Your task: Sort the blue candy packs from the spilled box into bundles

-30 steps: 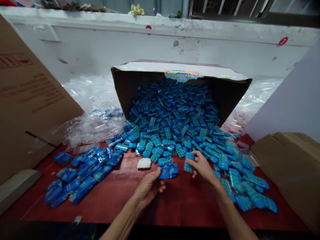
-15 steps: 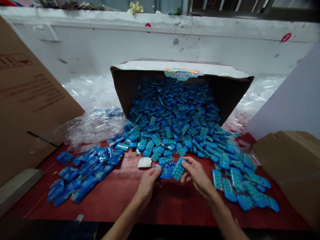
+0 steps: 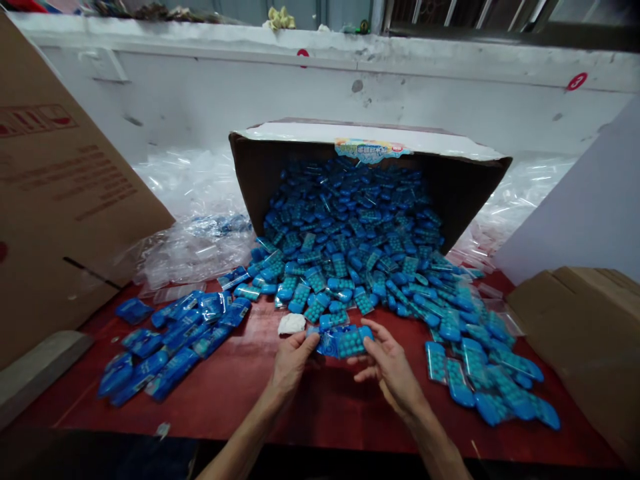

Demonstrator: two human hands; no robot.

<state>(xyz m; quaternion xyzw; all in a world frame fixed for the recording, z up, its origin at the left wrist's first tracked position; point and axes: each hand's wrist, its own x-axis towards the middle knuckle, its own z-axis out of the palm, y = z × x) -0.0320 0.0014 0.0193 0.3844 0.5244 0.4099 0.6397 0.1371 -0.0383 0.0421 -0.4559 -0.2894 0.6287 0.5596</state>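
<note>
My left hand [image 3: 291,363] is closed, pinching a flat blue printed pouch [image 3: 327,343] between thumb and fingers. In my right hand [image 3: 393,365] the thumb and fingers press on the blue end of a small clear case of teal beads [image 3: 353,341]. The case lies level, its left part against or inside the pouch; I cannot tell which. A white lump [image 3: 291,325] rests just beyond my left hand. Behind both hands spreads a heap of similar blue-capped bead cases [image 3: 345,267].
A cardboard box [image 3: 245,173] on its side spills the heap onto the red table [image 3: 260,413]. Filled blue pouches [image 3: 175,340] lie at left, loose cases [image 3: 473,363] at right. Large cartons [image 3: 60,200] and clear plastic bags [image 3: 195,257] flank the work area.
The bead case has turned from tilted to level and moved left against the pouch. My right fingers have spread a little. The view has shifted slightly.
</note>
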